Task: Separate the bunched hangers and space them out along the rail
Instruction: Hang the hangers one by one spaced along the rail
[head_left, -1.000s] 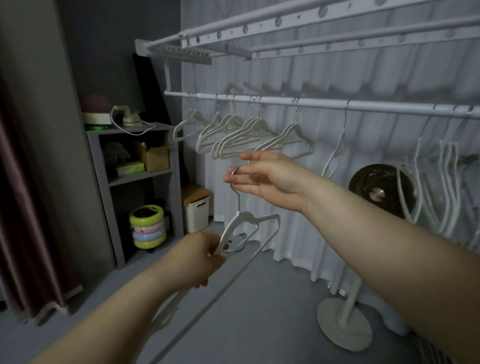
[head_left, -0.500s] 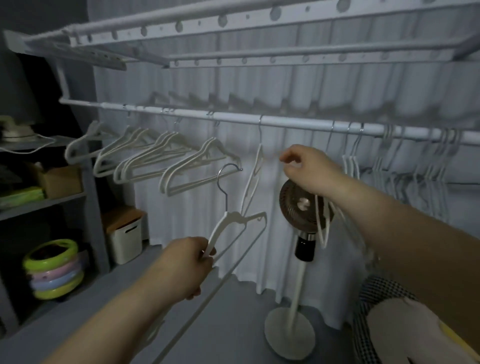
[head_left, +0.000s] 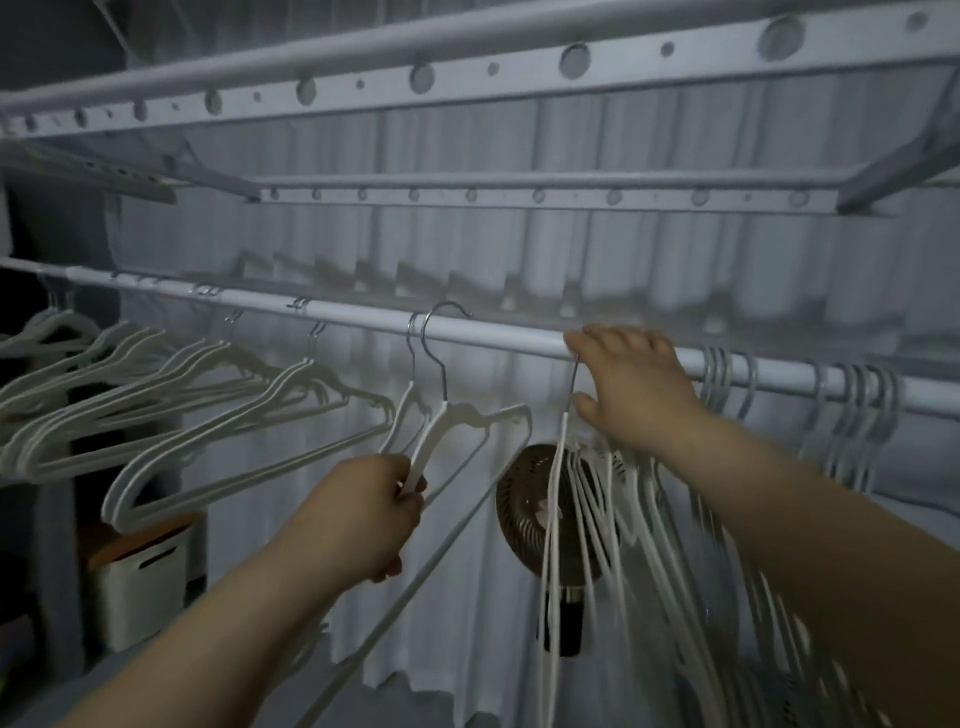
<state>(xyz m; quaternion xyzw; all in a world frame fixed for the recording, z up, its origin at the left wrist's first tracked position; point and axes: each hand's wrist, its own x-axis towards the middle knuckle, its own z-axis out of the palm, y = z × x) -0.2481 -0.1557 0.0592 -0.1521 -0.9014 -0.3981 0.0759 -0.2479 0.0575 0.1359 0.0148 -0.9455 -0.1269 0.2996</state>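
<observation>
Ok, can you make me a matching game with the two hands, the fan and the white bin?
Things:
1. left hand
2. right hand
3. fan
4. white bin

Where or what:
A. up at the rail
B. low down at the far left
C. behind the bunched hangers
D. gripping a hanger

Pairs: 1-D, 2-A, 3-C, 4-B

white hangers (head_left: 457, 421) — white rail (head_left: 498, 332), brown fan (head_left: 524, 512)
</observation>
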